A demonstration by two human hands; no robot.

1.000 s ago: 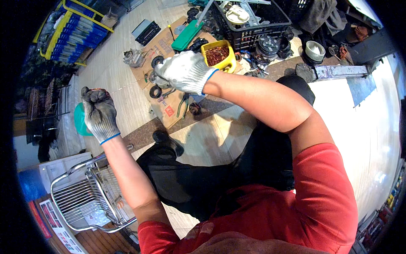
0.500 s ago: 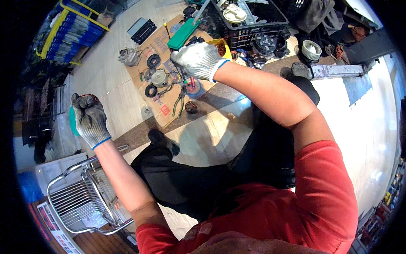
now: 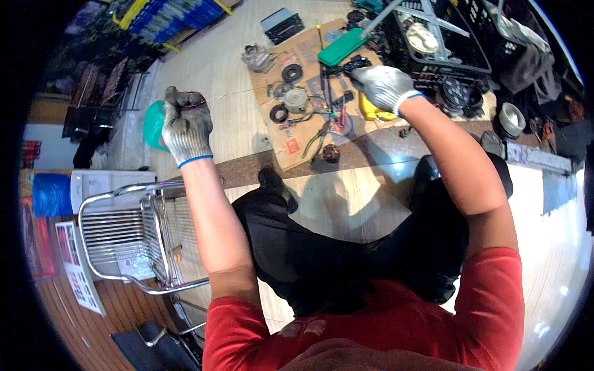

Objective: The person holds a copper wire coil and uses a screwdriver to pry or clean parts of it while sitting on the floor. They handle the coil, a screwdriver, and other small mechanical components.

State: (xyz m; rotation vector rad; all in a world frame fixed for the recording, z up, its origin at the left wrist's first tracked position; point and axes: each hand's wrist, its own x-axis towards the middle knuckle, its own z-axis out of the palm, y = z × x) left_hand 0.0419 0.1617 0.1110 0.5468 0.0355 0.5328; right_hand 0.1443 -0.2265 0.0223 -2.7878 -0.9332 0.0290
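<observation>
Both my hands wear white knitted gloves with blue cuffs. Out to the left, my left hand [image 3: 187, 127] is closed on thin copper wire [image 3: 232, 96], and a strand stretches rightward from its fingers. A green rounded thing [image 3: 154, 125] shows beside that glove. My right hand [image 3: 385, 88] has its fingers curled above the cardboard's right side, over a yellow container [image 3: 374, 110]; what it holds is hidden. Between the hands, a round metal motor part [image 3: 295, 100], black rings [image 3: 291, 73], pliers [image 3: 317, 141] and a copper-wound rotor [image 3: 331, 153] lie on the cardboard [image 3: 278, 145] or at its edge.
Beyond the cardboard lies a flat green tool [image 3: 342, 47] with a grey handle. Black crates [image 3: 482, 62] with parts stand far right, near a white blower wheel [image 3: 512, 120]. A chrome-framed chair [image 3: 117, 232] stands at left, and blue stacked items [image 3: 176, 21] are at far left.
The view has shifted left, so things sit farther right in it. My left hand stays closed, with the copper strand now visible. My right hand has moved a little right, off the middle of the cardboard.
</observation>
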